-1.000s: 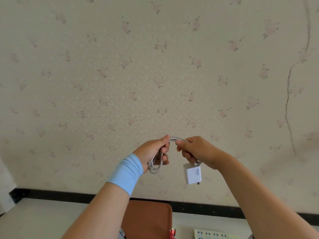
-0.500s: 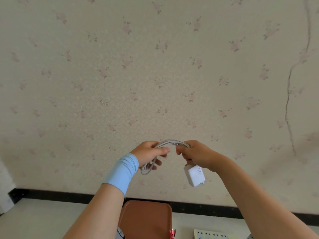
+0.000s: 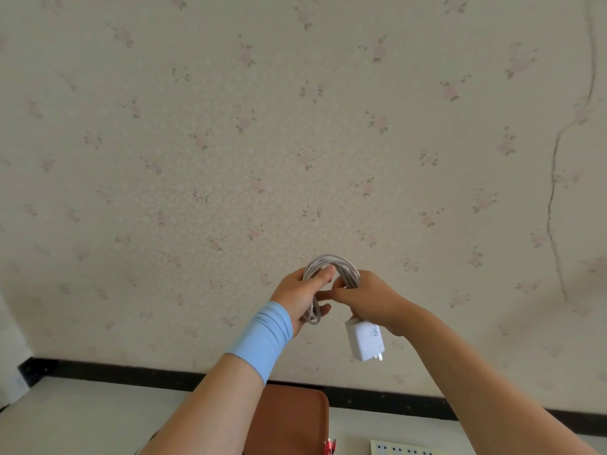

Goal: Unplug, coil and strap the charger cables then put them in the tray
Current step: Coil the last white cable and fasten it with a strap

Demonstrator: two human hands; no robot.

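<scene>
Since half a second ago your hands have drawn in toward each other, and the white cable (image 3: 331,260) between them has gathered from a low, wide arc into a tighter, taller bunch of loops. Your left hand (image 3: 300,298) now has its fingers curled round the left side of the coil, with the thumb laid over the strands near the top and the bottom of the loops hanging out under the palm. Your right hand (image 3: 372,300) grips the right side of the same coil, fingers curled in, and its fingertips nearly meet those of your left hand; you cannot tell from here whether they actually touch. The white charger brick (image 3: 364,339) hangs just under your right hand, tilted, with its metal prongs pointing down and to the right, lower than it sat before. A light blue wristband (image 3: 262,336) wraps your left wrist. You hold the cable up in the air in front of the flowered wallpaper (image 3: 230,126), well above the brown tray (image 3: 292,421), which lies on the pale table (image 3: 65,421) at the bottom of the view, partly behind your left forearm. Just to the right of the tray a small red item (image 3: 329,448) and a white perforated piece (image 3: 404,449) show at the frame's edge, too cropped to tell what they are.
</scene>
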